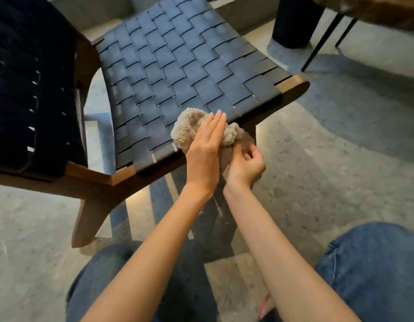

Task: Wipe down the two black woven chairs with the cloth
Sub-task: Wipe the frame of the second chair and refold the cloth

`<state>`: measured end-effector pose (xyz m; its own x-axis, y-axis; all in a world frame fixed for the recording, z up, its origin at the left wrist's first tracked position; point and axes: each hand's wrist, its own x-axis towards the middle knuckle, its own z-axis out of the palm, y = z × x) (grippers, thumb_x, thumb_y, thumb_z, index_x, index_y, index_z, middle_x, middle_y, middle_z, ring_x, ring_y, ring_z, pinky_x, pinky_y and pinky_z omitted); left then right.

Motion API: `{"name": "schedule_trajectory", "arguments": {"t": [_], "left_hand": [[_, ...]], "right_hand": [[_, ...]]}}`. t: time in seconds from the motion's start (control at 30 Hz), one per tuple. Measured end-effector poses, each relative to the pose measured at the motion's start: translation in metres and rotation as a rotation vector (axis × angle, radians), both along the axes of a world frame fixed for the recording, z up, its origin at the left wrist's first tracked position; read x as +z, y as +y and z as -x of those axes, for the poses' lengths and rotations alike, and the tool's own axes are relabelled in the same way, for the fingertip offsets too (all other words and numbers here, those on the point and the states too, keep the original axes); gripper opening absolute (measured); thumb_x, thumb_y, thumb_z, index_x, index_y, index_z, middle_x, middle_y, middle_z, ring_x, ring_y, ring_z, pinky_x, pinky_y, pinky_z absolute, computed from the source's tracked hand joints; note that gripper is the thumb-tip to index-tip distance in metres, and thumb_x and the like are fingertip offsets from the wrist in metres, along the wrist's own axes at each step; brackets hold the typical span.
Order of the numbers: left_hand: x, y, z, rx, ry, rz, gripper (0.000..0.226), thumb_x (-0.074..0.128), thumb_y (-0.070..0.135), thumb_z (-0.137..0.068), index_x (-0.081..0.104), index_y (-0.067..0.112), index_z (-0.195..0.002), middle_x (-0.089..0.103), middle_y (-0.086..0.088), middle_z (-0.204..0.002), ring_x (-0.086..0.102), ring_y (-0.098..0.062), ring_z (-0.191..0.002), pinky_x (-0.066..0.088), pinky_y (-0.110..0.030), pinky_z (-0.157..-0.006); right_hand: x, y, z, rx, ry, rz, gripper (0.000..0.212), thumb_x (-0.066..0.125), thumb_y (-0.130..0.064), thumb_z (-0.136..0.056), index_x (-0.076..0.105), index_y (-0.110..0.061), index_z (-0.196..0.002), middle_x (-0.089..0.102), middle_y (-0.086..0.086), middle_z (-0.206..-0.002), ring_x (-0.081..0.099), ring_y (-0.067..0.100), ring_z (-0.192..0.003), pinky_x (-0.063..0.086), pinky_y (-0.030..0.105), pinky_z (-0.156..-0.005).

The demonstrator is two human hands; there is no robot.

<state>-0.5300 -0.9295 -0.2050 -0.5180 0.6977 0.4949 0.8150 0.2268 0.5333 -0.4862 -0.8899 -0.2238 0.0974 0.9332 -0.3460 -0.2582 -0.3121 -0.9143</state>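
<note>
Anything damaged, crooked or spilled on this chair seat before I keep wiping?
Nothing stands out. The black woven seat looks intact, its straps even, with no spill visible. The beige cloth sits bunched at the front edge under the flat left hand, while the right hand pinches its hanging end.

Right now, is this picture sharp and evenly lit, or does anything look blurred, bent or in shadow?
Head view: wide-angle bending curves the woven seat and its wooden frame; the chair's back at left is very dark, with little detail; soft blur across the frame, with the cloth and both hands slightly smeared; striped shadows and light patches fall on the floor under the seat.
</note>
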Motion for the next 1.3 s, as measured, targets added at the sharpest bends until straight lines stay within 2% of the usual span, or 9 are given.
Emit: {"name": "schedule_trajectory", "arguments": {"t": [0.1, 0.23, 0.47, 0.67, 0.77, 0.87, 1.0, 1.1, 1.3], "left_hand": [[0.01, 0.021, -0.006, -0.072, 0.029, 0.034, 0.054, 0.056, -0.002, -0.089, 0.043, 0.006, -0.141, 0.042, -0.011, -0.146, 0.033, -0.025, -0.139, 0.022, -0.029, -0.115], [0.027, 0.065, -0.016, -0.192, 0.073, 0.065, 0.056, 0.056, 0.003, -0.09, 0.04, 0.008, -0.143, 0.04, -0.01, -0.149, 0.032, -0.024, -0.141, 0.016, -0.028, -0.117], [0.044, 0.121, -0.034, -0.301, 0.127, 0.043, 0.053, 0.06, 0.009, -0.09, 0.045, 0.008, -0.14, 0.045, -0.012, -0.145, 0.038, -0.027, -0.137, 0.029, -0.039, -0.114], [0.026, 0.104, -0.036, -0.314, 0.154, 0.003, 0.054, 0.064, -0.001, -0.085, 0.049, 0.005, -0.137, 0.046, -0.013, -0.144, 0.039, -0.025, -0.137, 0.027, -0.037, -0.117], [0.002, 0.072, -0.035, -0.289, 0.197, -0.01, 0.054, 0.066, -0.005, -0.082, 0.051, 0.002, -0.134, 0.049, -0.015, -0.14, 0.044, -0.027, -0.133, 0.036, -0.041, -0.112], [-0.033, 0.038, -0.028, -0.206, 0.181, 0.009, 0.054, 0.066, -0.008, -0.08, 0.053, 0.0, -0.132, 0.054, -0.018, -0.134, 0.053, -0.03, -0.124, 0.043, -0.044, -0.105], [-0.072, 0.019, -0.039, 0.005, -0.049, -0.01, 0.04, 0.07, -0.006, -0.078, 0.064, -0.001, -0.118, 0.067, -0.017, -0.115, 0.065, -0.03, -0.105, 0.048, -0.037, -0.096], [-0.077, 0.026, -0.052, 0.32, -0.52, -0.145, 0.018, 0.068, 0.011, -0.086, 0.068, 0.01, -0.104, 0.069, -0.004, -0.098, 0.066, -0.021, -0.089, 0.055, -0.04, -0.085], [-0.074, 0.058, -0.043, 0.569, -0.998, -0.253, 0.043, 0.063, 0.029, -0.09, 0.051, 0.013, -0.128, 0.055, -0.014, -0.128, 0.053, -0.026, -0.118, 0.042, -0.035, -0.103]], "right_hand": [[0.009, 0.025, -0.011, -0.048, 0.035, -0.028, 0.025, 0.068, -0.009, -0.087, 0.064, -0.014, -0.111, 0.067, 0.0, -0.098, 0.065, 0.007, -0.087, 0.051, 0.009, -0.068], [0.03, 0.071, -0.03, -0.051, 0.103, -0.053, 0.022, 0.063, -0.004, -0.089, 0.059, -0.023, -0.099, 0.068, 0.006, -0.104, 0.067, 0.015, -0.095, 0.056, 0.023, -0.08], [0.05, 0.118, -0.05, -0.14, 0.251, -0.157, 0.022, 0.059, 0.002, -0.09, 0.061, -0.016, -0.102, 0.065, 0.0, -0.095, 0.066, 0.012, -0.094, 0.056, 0.019, -0.077], [0.032, 0.111, -0.052, 0.01, 0.228, -0.23, 0.021, 0.05, 0.0, -0.094, 0.058, -0.01, -0.11, 0.064, 0.016, -0.115, 0.064, 0.023, -0.108, 0.055, 0.029, -0.089], [0.011, 0.094, -0.049, 0.12, 0.405, -0.068, 0.022, 0.041, -0.008, -0.099, 0.062, -0.009, -0.102, 0.066, 0.017, -0.104, 0.067, 0.024, -0.094, 0.057, 0.025, -0.076], [-0.015, 0.079, -0.046, 0.249, 0.149, -0.131, 0.027, 0.054, 0.006, -0.09, 0.063, -0.019, -0.092, 0.069, 0.008, -0.098, 0.068, 0.015, -0.091, 0.056, 0.02, -0.073], [-0.036, 0.073, -0.05, 0.263, -0.102, -0.26, 0.039, 0.061, 0.012, -0.08, 0.065, -0.026, -0.09, 0.071, 0.004, -0.101, 0.068, 0.016, -0.098, 0.054, 0.016, -0.082], [-0.041, 0.079, -0.05, 0.28, -0.157, -0.328, 0.043, 0.06, 0.014, -0.079, 0.064, -0.025, -0.096, 0.067, 0.0, -0.101, 0.065, 0.013, -0.099, 0.05, 0.008, -0.076], [-0.05, 0.086, -0.046, 0.408, -0.201, -0.47, 0.045, 0.065, 0.004, -0.083, 0.054, -0.028, -0.113, 0.065, 0.009, -0.117, 0.063, 0.012, -0.109, 0.05, 0.013, -0.087]]}}
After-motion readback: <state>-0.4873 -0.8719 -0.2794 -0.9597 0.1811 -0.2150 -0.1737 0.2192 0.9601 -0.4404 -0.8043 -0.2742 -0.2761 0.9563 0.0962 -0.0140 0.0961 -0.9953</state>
